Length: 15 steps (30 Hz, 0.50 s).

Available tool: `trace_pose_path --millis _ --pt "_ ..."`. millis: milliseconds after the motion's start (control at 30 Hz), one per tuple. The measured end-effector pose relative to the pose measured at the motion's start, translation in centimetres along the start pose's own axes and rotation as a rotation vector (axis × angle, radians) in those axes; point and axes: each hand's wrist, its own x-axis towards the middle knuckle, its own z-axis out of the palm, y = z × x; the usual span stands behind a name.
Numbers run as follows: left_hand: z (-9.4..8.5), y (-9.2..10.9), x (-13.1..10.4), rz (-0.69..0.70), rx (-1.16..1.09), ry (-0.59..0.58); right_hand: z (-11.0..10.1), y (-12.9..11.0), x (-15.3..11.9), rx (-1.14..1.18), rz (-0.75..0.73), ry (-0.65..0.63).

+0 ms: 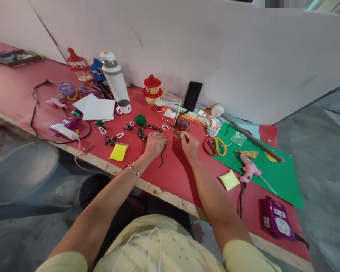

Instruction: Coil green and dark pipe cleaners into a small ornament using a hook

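On the red tabletop, my left hand [156, 145] bends its fingers over the right side of a dark, multicoloured yarn ring [141, 134], gripping it. A dark strand trails below that hand. My right hand [190, 146] is closed in a pinch, a short way to the right. A thin thread [174, 141] runs between the two hands, with its end at the right fingertips. Just beyond the right fingertips lies a green-handled hook [176, 133], beside a pale candy-cane-shaped piece [166, 127]. Behind the ring sits a green pompom [140, 120].
A white flask [116, 81], a phone [193, 96], a thread spool [159, 105] and a yarn ball [183, 124] stand or lie behind. Scissors [214, 146], a pink glue gun [248, 168] and a green sheet [283, 181] are at right. A yellow packet [118, 152] lies left.
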Motion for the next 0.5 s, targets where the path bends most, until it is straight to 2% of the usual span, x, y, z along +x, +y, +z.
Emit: trace_pose_path --millis 167,300,500 --pt "-0.4 0.7 -0.4 -0.075 -0.053 0.142 -0.2 -1.5 -0.8 -0.073 -0.128 -0.11" --pt "-0.7 0.5 -0.4 -0.121 -0.125 0.219 0.0 -1.9 -1.2 -0.088 -0.127 -0.182" --pt "-1.2 0.6 -0.1 -0.152 -0.211 0.287 0.2 -1.9 -1.0 -0.07 -0.098 -0.189"
